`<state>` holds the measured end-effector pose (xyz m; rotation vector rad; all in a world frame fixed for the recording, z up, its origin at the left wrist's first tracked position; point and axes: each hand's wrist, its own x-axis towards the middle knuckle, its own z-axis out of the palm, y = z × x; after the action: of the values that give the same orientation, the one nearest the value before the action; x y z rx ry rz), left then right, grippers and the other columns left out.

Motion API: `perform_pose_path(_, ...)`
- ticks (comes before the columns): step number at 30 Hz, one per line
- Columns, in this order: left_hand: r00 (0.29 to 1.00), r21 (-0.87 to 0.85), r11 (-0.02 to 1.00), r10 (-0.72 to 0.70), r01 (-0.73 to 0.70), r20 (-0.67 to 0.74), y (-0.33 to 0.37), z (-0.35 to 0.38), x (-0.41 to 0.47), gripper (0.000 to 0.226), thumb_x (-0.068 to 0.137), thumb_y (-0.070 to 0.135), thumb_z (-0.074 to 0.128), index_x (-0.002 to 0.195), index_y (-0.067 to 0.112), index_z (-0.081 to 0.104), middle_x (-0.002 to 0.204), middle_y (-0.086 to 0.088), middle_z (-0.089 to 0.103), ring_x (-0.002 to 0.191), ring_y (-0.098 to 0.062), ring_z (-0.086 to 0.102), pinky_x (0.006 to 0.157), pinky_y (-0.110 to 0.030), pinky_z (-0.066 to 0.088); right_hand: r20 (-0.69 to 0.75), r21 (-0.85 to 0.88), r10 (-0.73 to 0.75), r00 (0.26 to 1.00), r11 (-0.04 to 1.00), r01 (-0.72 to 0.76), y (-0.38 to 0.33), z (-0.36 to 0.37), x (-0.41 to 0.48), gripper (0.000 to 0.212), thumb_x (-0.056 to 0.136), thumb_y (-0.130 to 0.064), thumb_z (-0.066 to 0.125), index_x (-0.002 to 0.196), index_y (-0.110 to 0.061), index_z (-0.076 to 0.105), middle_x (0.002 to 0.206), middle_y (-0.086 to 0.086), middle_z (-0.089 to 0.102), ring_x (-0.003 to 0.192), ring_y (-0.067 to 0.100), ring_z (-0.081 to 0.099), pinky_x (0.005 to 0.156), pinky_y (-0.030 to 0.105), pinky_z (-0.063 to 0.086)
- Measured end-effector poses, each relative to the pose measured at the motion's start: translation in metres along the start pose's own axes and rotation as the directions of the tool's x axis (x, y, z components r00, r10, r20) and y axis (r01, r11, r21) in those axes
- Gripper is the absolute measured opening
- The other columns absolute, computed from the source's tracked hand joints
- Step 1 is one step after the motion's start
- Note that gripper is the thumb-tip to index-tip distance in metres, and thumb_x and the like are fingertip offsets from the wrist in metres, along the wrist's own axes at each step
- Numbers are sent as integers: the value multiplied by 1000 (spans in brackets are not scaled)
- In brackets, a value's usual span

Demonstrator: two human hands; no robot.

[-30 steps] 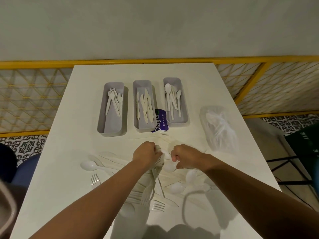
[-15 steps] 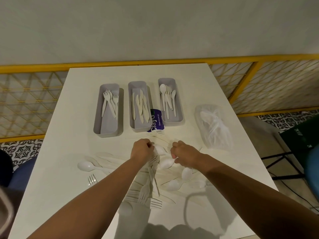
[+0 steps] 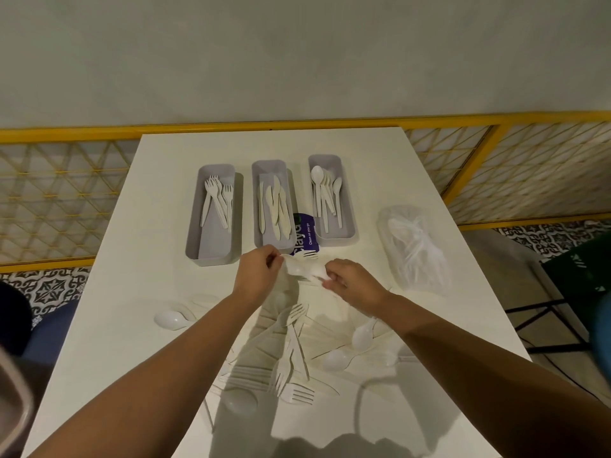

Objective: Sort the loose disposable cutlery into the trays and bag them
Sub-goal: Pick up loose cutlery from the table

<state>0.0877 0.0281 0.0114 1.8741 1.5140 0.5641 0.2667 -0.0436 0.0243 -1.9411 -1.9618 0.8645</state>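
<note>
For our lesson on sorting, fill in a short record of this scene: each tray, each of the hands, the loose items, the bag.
Left tray: forks
Middle tray: knives
Right tray: spoons
Left hand: pinches the bowl end of a white spoon
Right hand: pinches its handle end
Loose pile: mixed cutlery, unsorted, on the table
Bag: clear, holds cutlery, right of the trays
Purple packet: between middle and right trays

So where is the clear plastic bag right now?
In the head view, the clear plastic bag lies near the right edge of the white table, just right of the spoon tray.
</note>
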Motion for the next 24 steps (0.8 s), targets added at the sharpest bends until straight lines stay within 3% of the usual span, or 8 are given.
perform_pose_path(2,1000,-47,999,21,-21,-3,7,-2,2,15,93,14,54,92,3,64,78,-6,62,70,-19,58,60,-14,40,-74,98,28,997,995,-21,-10,-3,4,34,95,-16,50,67,-29,38,76,-5,42,75,16,40,60,12,30)
perform_pose_path(4,1000,-87,996,26,-26,-6,14,-3,4,15,94,13,53,92,3,63,78,-8,65,69,-19,61,60,-17,43,-112,123,41,993,992,-27,-16,-4,8,15,98,-18,44,90,-14,56,90,-1,45,82,16,42,59,8,30)
perform_pose_path(6,1000,-137,990,19,-22,-16,20,-4,5,13,94,13,53,92,3,62,78,-7,65,62,-14,61,61,-17,47,-94,198,71,993,979,-51,-18,-4,11,21,100,-18,38,107,-6,53,95,1,49,84,18,48,60,8,33)
perform_pose_path(9,998,-218,976,11,-23,-57,25,-4,5,9,94,10,53,89,6,58,73,-3,62,51,-2,60,55,-12,50,10,397,112,994,912,-106,-21,-5,10,20,102,-19,32,89,-20,47,85,8,59,74,25,61,66,25,45)
perform_pose_path(12,996,-341,940,-34,3,-84,29,-4,4,9,94,8,52,86,6,56,72,-4,61,48,3,60,51,-10,51,75,501,131,989,852,-151,-24,-8,8,23,102,-24,30,97,-13,50,71,4,55,54,16,54,60,27,44)
perform_pose_path(17,982,-724,665,-162,185,102,45,-4,-5,23,99,25,44,99,8,60,90,-10,67,77,-17,67,65,-19,57,96,600,154,983,779,-180,-31,-11,7,31,103,-24,29,107,-5,53,64,-1,43,44,2,39,51,19,32)
perform_pose_path(21,965,-749,611,-117,256,235,57,6,-21,35,99,43,34,102,19,59,94,-1,66,88,-10,64,68,-13,51,-14,595,153,988,795,-115,-38,-7,5,26,103,-23,30,90,-19,53,68,-6,46,58,5,42,55,14,34)
perform_pose_path(24,950,-781,545,-118,306,290,62,18,-29,27,99,39,37,116,21,49,106,1,62,98,-12,61,74,-17,50,-10,550,143,990,827,-113,-37,-3,2,26,103,-23,29,105,-15,54,75,-7,51,67,7,48,63,18,38)
